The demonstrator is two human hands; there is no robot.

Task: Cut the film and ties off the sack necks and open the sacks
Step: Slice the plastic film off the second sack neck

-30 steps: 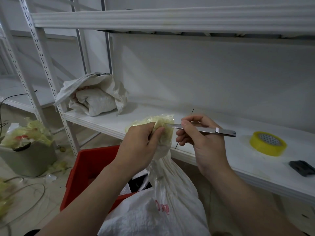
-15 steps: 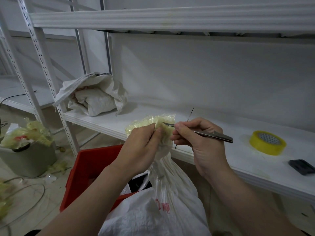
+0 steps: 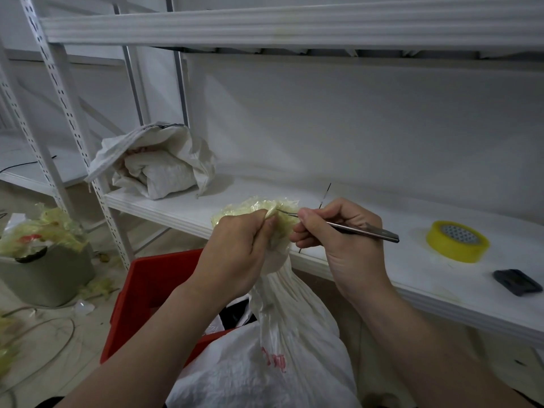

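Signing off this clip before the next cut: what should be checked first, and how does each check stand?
1. Left hand grips the sack neck: ok.
2. Right hand holds the metal tool: ok.
3. Tool tip touches the yellowish film: ok.
4. Left fingers clear of the tip: not ok, the thumb lies right beside it.
5. Film already cut through: cannot tell.

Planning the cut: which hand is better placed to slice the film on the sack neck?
Right. The right hand grips the knife, its tip at the film; the left hand pinches the film, steadying the neck.
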